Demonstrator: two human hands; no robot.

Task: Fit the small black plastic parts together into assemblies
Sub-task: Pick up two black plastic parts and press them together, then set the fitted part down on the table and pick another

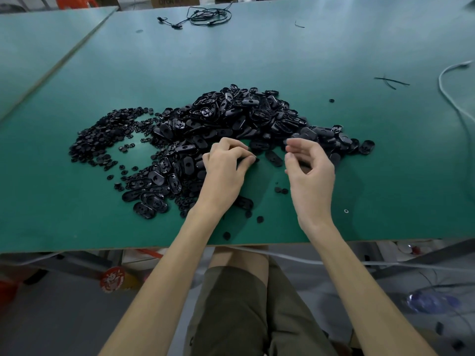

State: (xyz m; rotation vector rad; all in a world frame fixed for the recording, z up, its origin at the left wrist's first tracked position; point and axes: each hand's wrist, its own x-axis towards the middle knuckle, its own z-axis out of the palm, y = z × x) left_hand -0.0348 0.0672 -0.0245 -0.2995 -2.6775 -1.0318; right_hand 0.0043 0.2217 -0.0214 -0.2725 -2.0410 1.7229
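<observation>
A big heap of black oval plastic shells (244, 116) lies in the middle of the green table (334, 60). To its left spreads a pile of small round black parts (102, 134). More oval shells (159, 181) lie at the front left. My left hand (226, 170) hovers at the heap's near edge with fingers curled, pinching a small black part (255, 159) at its fingertips. My right hand (308, 165) is beside it, fingers loosely curled, and I see nothing in it. A single oval shell (273, 158) lies between the hands.
A few loose round pieces (280, 190) lie near my wrists and by the table's front edge (226, 235). A black cable (205, 15) is coiled at the far side. A white cable (447, 96) runs down the right side. Thin black strips (390, 80) lie at right.
</observation>
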